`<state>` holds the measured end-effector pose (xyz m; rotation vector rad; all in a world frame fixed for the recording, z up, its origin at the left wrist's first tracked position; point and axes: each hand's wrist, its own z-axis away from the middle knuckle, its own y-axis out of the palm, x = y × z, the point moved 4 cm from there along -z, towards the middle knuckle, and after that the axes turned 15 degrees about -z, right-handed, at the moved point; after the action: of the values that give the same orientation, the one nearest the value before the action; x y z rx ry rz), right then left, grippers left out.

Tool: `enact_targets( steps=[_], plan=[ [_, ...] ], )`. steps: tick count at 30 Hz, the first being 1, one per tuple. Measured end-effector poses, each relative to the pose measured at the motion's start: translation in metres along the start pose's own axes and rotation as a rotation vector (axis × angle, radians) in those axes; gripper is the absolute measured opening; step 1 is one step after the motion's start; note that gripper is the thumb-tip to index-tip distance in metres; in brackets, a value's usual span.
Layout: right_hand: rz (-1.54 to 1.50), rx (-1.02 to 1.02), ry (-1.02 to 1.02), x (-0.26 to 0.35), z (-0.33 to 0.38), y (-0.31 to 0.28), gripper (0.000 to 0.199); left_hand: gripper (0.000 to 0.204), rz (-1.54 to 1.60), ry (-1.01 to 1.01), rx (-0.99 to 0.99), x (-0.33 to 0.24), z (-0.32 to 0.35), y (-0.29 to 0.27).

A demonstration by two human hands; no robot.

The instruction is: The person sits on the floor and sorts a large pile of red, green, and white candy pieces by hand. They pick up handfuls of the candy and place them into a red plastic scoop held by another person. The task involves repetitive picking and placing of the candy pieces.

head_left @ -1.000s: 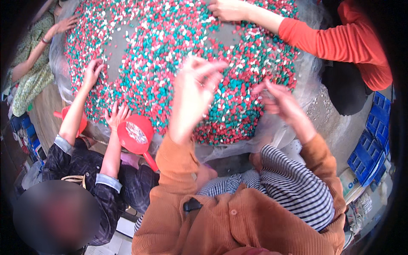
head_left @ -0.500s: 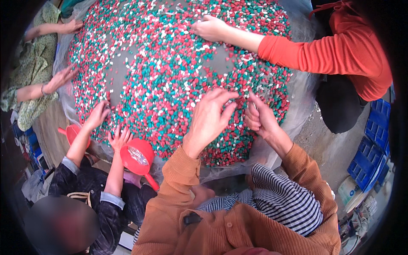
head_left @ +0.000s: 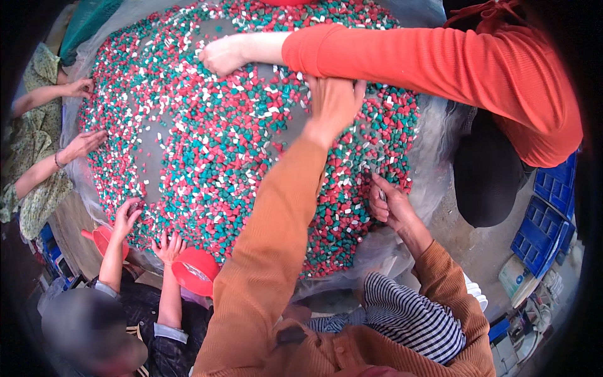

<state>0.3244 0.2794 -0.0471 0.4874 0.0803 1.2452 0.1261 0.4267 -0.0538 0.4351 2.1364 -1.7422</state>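
A broad heap of small red, green and white pieces (head_left: 220, 169) covers the table. My left arm reaches far across it, and my left hand (head_left: 333, 110) is over the pieces with thumb and fingers apart. A co-worker's red sleeve (head_left: 377, 53) hides its fingertips. Nearer the right edge of the heap, my right hand (head_left: 397, 210) is closed, low over the pieces. A small silvery object (head_left: 382, 195) shows between its thumb and fingers; its kind cannot be made out.
A co-worker's hand (head_left: 223, 55) works on the heap ahead. Other people's hands (head_left: 85, 144) rest along its left edge. Two red scoops (head_left: 195, 271) sit by the near left edge. Clear plastic sheeting (head_left: 433, 135) lines the rim. Blue trays (head_left: 537, 235) stand at right.
My left hand has moved forward, away from my right hand, to beneath the co-worker's sleeve. That co-worker's arm has stretched further left. My right hand stays near the heap's right edge, still closed.
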Motion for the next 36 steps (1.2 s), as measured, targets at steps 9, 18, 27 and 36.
enact_targets(
  steps=[9, 18, 27, 36],
  plan=[
    [0.134, 0.009, 0.047, -0.002, -0.001, 0.004, 0.035, 0.035, -0.200, 0.171, 0.006, 0.011, 0.064, -0.004],
    [0.199, 0.038, 0.028, -0.023, 0.005, 0.023, 0.034, 0.050, -0.261, 0.358, 0.712, 0.027, 0.216, -0.132],
    [0.232, 0.085, 0.026, -0.031, 0.006, 0.029, 0.032, 0.031, -0.030, 0.072, 0.282, 0.091, 0.118, -0.110],
    [0.253, 0.013, -0.001, -0.037, 0.016, 0.020, 0.032, 0.016, 0.030, 0.039, 0.333, 0.102, 0.138, -0.049]
  ],
)
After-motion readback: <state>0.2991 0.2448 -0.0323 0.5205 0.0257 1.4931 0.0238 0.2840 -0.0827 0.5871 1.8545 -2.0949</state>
